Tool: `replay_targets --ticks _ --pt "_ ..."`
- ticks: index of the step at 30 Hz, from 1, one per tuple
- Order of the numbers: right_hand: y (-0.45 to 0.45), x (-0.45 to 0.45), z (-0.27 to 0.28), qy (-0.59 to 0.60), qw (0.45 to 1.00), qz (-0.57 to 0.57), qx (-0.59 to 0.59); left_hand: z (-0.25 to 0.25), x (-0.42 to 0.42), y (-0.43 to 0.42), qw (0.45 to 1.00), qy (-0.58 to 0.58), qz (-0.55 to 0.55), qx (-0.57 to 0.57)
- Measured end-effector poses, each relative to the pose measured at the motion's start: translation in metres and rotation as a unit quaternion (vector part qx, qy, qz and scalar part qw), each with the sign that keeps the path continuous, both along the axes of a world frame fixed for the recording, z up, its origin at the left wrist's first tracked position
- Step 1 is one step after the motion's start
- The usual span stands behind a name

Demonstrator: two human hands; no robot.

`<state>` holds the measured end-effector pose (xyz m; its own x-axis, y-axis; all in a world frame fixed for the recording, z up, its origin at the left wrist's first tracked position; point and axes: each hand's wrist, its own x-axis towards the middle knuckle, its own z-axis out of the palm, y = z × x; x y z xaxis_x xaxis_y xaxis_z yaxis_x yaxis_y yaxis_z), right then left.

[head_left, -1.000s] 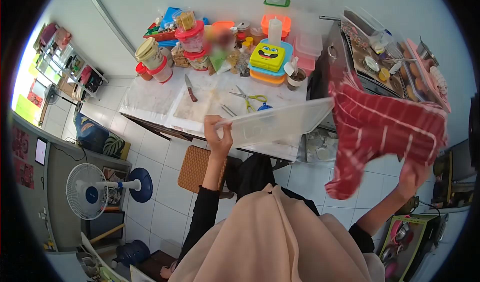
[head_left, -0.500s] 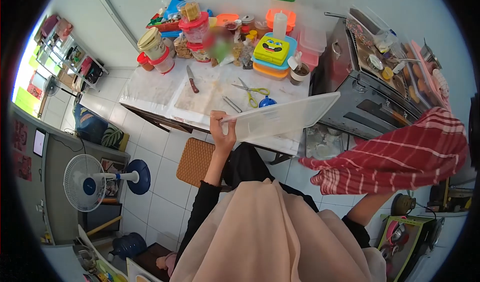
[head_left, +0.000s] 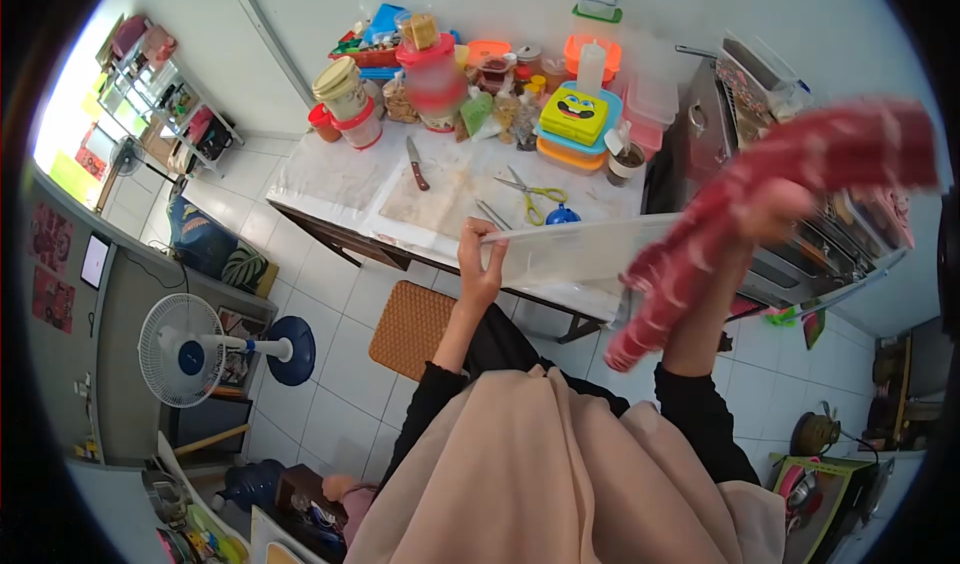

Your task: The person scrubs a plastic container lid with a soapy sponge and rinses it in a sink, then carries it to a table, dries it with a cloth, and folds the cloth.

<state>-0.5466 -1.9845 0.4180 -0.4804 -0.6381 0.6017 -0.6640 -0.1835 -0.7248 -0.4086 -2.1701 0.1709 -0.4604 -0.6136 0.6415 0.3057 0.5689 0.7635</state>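
My left hand (head_left: 481, 267) grips the left end of a translucent plastic container (head_left: 580, 252), which is held tilted over the table's front edge. A red cloth with white stripes (head_left: 700, 226) is bunched in my right hand (head_left: 775, 209), blurred by motion. One end of the cloth hangs in front of the container's right end; whether they touch I cannot tell. Behind the container on the table lie green-handled scissors (head_left: 535, 202), a blue object (head_left: 563, 215) and a knife with a brown handle (head_left: 418, 168).
Tubs (head_left: 345, 94), bags and a yellow lunch box (head_left: 574, 114) stand along the back of the table (head_left: 320, 179). An oven (head_left: 697, 129) is at the right. A woven stool (head_left: 410, 329) and a fan (head_left: 185, 349) are lower left. Another person's hand (head_left: 340, 486) shows at the bottom.
My right hand has lifted the red cloth from low on the right up and inward, towards the container. My left hand still holds the container. The view has shifted slightly.
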Motion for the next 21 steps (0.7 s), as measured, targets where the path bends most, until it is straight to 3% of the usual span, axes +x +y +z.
replay_targets --ticks 4,5,7,9,11,12,14,15,17,19,21 --pt "-0.083 0.006 -0.009 0.079 0.993 0.077 0.038 -0.003 0.001 0.001 0.998 0.009 -0.029 0.056" --pt "-0.108 0.001 -0.034 0.159 0.984 0.066 -0.054 -0.001 0.002 0.002 0.998 0.012 -0.031 0.054" --pt "-0.109 -0.014 -0.077 0.219 0.960 0.117 0.128 0.001 0.001 0.002 0.996 0.046 -0.041 0.065" --pt "-0.078 -0.018 -0.101 0.229 0.936 0.082 0.253 -0.001 0.002 0.002 0.995 0.046 -0.041 0.079" --pt "-0.051 -0.033 -0.142 0.261 0.943 -0.040 0.202 0.002 0.000 0.004 0.987 0.082 -0.054 0.130" --pt "-0.043 -0.033 -0.136 0.262 0.942 -0.039 0.204 0.001 0.000 0.005 0.981 0.096 -0.059 0.157" --pt "-0.029 -0.026 -0.120 0.088 0.855 -0.095 0.502 0.005 0.002 0.006 0.982 0.078 -0.075 0.153" --pt "-0.028 -0.023 -0.129 0.087 0.855 -0.095 0.503 0.009 0.002 0.005 0.983 0.061 -0.093 0.144" --pt "-0.029 -0.020 -0.152 0.162 0.944 -0.089 0.274 0.012 0.002 0.003 0.980 0.001 -0.073 0.184" --pt "-0.032 -0.017 -0.153 0.195 0.938 -0.101 0.268 0.028 0.004 0.001 0.972 -0.059 -0.053 0.220" --pt "-0.033 -0.018 -0.156 0.229 0.931 -0.111 0.264 0.054 0.010 0.001 0.994 -0.094 0.061 0.006"
